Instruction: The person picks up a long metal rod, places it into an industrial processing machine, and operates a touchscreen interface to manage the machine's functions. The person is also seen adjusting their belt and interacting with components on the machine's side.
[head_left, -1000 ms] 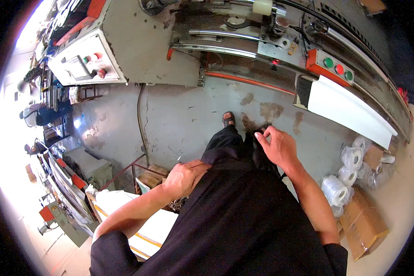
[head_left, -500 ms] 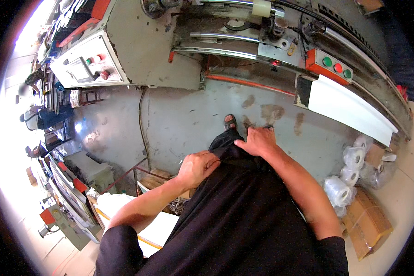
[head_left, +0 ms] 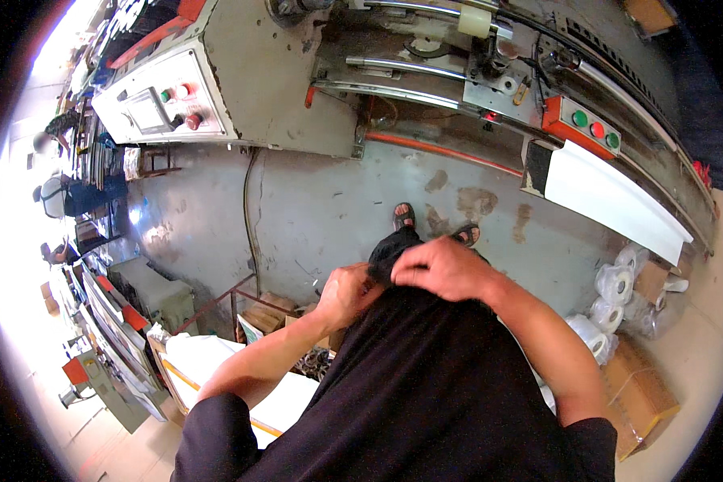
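Black shirt (head_left: 458,377), worn by the person, spreads from 5 to 6 o'clock, and its gathered front hem lies near the middle, between the person's hands.

At 9 o'clock, far off, a co-worker (head_left: 92,201) in dark clothes stands beside stacked items. Flat boards (head_left: 112,337) lean together between 8 and 9 o'clock. At 10 o'clock a white control panel (head_left: 161,100), with a small screen and coloured knobs, sits on a grey machine housing (head_left: 281,88). At 8 o'clock are a grey cabinet (head_left: 153,289), a white surface (head_left: 205,353) with a yellow edge strip, and a thin red frame (head_left: 214,304).

Just below the middle, toward 7 o'clock, the left hand (head_left: 349,291) is narrow, its fingers curled on the hem. Beyond the hem, 2 sandalled feet (head_left: 404,215) stand on the grey floor (head_left: 321,209). Between 12 and 1 o'clock, metal rails (head_left: 406,66) run along a machine.

The right hand (head_left: 442,269), near the middle toward 4 o'clock, is slightly blurred and narrow, its thumb and fingers drawn together on the bunched cloth, close beside the left.

At 2 o'clock is an orange button box (head_left: 582,124) with 2 green buttons and 1 red. A white sheet (head_left: 610,193) slopes just above 3 o'clock. Plastic-wrapped rolls (head_left: 610,293) lie between 3 and 4, and a brown carton (head_left: 639,394) at 4.
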Demonstrator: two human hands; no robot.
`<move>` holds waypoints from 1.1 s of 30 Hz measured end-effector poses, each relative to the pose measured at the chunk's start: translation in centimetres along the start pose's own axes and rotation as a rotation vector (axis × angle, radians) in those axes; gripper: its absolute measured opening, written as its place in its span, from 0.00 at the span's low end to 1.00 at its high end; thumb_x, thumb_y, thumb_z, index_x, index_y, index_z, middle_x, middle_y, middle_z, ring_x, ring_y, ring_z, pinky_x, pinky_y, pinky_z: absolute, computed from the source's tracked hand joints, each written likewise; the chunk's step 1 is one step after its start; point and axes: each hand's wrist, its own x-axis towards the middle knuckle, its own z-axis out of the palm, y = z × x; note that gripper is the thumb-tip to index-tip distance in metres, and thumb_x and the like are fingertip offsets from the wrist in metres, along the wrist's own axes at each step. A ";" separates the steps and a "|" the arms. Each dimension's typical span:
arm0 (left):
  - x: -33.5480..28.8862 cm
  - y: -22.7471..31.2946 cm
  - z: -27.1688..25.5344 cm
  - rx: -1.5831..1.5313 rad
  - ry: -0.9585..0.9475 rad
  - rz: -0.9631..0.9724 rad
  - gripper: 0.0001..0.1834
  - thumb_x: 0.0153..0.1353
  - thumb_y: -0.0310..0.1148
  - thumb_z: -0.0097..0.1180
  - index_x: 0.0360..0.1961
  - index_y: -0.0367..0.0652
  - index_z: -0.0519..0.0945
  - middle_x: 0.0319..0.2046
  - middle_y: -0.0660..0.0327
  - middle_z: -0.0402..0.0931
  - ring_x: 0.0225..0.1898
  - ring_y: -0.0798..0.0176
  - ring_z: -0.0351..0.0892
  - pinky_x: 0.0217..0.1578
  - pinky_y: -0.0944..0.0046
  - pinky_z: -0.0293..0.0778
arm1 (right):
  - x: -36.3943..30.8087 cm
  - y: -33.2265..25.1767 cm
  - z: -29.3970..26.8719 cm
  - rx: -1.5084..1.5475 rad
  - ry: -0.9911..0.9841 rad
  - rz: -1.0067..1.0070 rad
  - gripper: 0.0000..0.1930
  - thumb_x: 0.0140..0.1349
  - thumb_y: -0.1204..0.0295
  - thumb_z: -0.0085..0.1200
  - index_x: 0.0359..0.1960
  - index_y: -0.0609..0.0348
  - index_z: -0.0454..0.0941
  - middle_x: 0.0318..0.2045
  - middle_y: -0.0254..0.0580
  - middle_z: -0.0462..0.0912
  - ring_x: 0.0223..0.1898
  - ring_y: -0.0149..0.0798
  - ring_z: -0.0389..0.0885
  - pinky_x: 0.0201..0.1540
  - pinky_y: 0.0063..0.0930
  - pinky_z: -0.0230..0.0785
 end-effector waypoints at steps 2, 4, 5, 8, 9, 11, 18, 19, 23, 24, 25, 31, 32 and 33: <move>0.1 -0.3 -0.4 -0.041 -0.017 -0.024 0.07 0.63 0.27 0.62 0.41 0.39 0.86 0.38 0.48 0.85 0.38 0.42 0.85 0.39 0.51 0.80 | 0.2 -0.4 1.2 -0.457 -0.061 -0.086 0.08 0.63 0.61 0.66 0.37 0.47 0.92 0.39 0.37 0.83 0.43 0.45 0.84 0.51 0.41 0.73; 0.3 -0.4 -0.8 -0.092 -0.058 -0.082 0.08 0.62 0.26 0.61 0.41 0.38 0.86 0.38 0.47 0.84 0.39 0.40 0.85 0.40 0.51 0.80 | 0.5 0.2 2.1 -0.565 0.044 -0.194 0.06 0.62 0.63 0.64 0.30 0.48 0.90 0.37 0.35 0.79 0.42 0.43 0.83 0.48 0.40 0.70; 0.3 -0.4 -0.9 -0.087 -0.056 -0.081 0.08 0.61 0.25 0.61 0.41 0.36 0.85 0.37 0.47 0.84 0.37 0.44 0.85 0.38 0.53 0.80 | 0.7 0.5 2.7 -0.620 0.077 -0.228 0.06 0.62 0.65 0.63 0.31 0.50 0.88 0.36 0.36 0.79 0.41 0.44 0.83 0.47 0.40 0.70; 0.3 -0.2 -1.1 -0.024 -0.041 -0.033 0.08 0.60 0.24 0.61 0.40 0.33 0.83 0.36 0.48 0.84 0.32 0.53 0.85 0.34 0.58 0.81 | 1.9 0.4 4.8 -0.757 0.183 -0.229 0.06 0.61 0.67 0.60 0.35 0.55 0.82 0.35 0.39 0.79 0.39 0.45 0.84 0.46 0.43 0.70; 0.3 0.0 -1.2 0.016 -0.038 0.005 0.08 0.61 0.25 0.61 0.40 0.32 0.83 0.35 0.48 0.84 0.32 0.54 0.85 0.34 0.58 0.81 | 2.5 0.0 5.5 -0.793 0.216 -0.171 0.07 0.62 0.68 0.59 0.37 0.56 0.79 0.35 0.40 0.79 0.39 0.45 0.84 0.46 0.43 0.70; 0.4 0.6 -1.3 0.045 -0.047 0.037 0.07 0.61 0.25 0.61 0.38 0.32 0.82 0.34 0.49 0.84 0.32 0.56 0.84 0.34 0.58 0.81 | 3.3 -0.6 5.7 -0.834 0.234 -0.065 0.10 0.61 0.69 0.59 0.41 0.58 0.75 0.34 0.44 0.81 0.39 0.47 0.86 0.46 0.44 0.71; 4.6 4.6 -4.9 0.118 -0.508 -0.094 0.06 0.62 0.30 0.63 0.36 0.38 0.84 0.31 0.56 0.84 0.33 0.59 0.86 0.38 0.59 0.82 | -6.7 8.6 -4.1 0.038 0.245 0.046 0.30 0.61 0.83 0.53 0.68 0.54 0.74 0.58 0.42 0.85 0.63 0.46 0.80 0.73 0.40 0.63; 5.6 5.6 -5.4 0.126 -0.563 -0.174 0.06 0.62 0.30 0.63 0.36 0.38 0.84 0.31 0.57 0.84 0.33 0.61 0.86 0.39 0.60 0.82 | -8.6 10.2 -3.8 0.042 0.205 0.041 0.31 0.60 0.84 0.53 0.68 0.54 0.74 0.59 0.43 0.84 0.64 0.45 0.79 0.73 0.40 0.63; 9.7 10.6 -2.0 0.086 -0.431 0.217 0.04 0.63 0.27 0.63 0.38 0.40 0.85 0.34 0.58 0.83 0.35 0.64 0.86 0.38 0.63 0.81 | -13.7 15.2 -1.8 0.006 0.028 0.202 0.34 0.57 0.86 0.54 0.68 0.51 0.75 0.58 0.45 0.83 0.64 0.46 0.77 0.74 0.42 0.61; 10.6 11.9 -0.2 0.101 -0.541 0.260 0.05 0.64 0.28 0.64 0.39 0.41 0.85 0.35 0.58 0.83 0.36 0.61 0.86 0.38 0.61 0.81 | -14.6 15.8 -1.3 -0.033 -0.027 0.220 0.34 0.57 0.86 0.54 0.68 0.50 0.75 0.57 0.45 0.84 0.63 0.47 0.77 0.75 0.42 0.61; 11.3 13.0 1.7 0.088 -0.649 0.325 0.05 0.64 0.28 0.64 0.40 0.42 0.86 0.36 0.57 0.82 0.37 0.59 0.86 0.39 0.60 0.82 | -15.7 16.2 -0.6 -0.011 0.058 0.269 0.29 0.58 0.83 0.56 0.63 0.48 0.78 0.52 0.45 0.84 0.60 0.48 0.78 0.73 0.46 0.63; 13.7 16.9 11.9 0.483 -1.112 0.729 0.10 0.66 0.40 0.66 0.42 0.50 0.90 0.40 0.55 0.85 0.42 0.45 0.86 0.46 0.47 0.81 | -22.6 15.3 3.2 -0.106 0.550 0.259 0.14 0.67 0.62 0.64 0.48 0.54 0.83 0.39 0.51 0.87 0.43 0.56 0.86 0.49 0.49 0.76; 14.0 17.5 12.8 0.609 -1.181 0.713 0.11 0.66 0.43 0.66 0.43 0.51 0.91 0.40 0.55 0.85 0.43 0.44 0.85 0.46 0.44 0.81 | -23.7 14.8 3.6 -0.073 0.669 0.331 0.15 0.67 0.59 0.65 0.47 0.54 0.83 0.37 0.51 0.87 0.41 0.55 0.87 0.47 0.50 0.76; 14.1 18.0 13.4 0.658 -1.204 0.709 0.11 0.66 0.44 0.66 0.44 0.53 0.91 0.41 0.55 0.86 0.44 0.44 0.85 0.47 0.44 0.81 | -24.8 14.2 4.0 0.024 0.794 0.372 0.17 0.67 0.54 0.66 0.45 0.54 0.84 0.33 0.48 0.87 0.37 0.53 0.87 0.41 0.46 0.77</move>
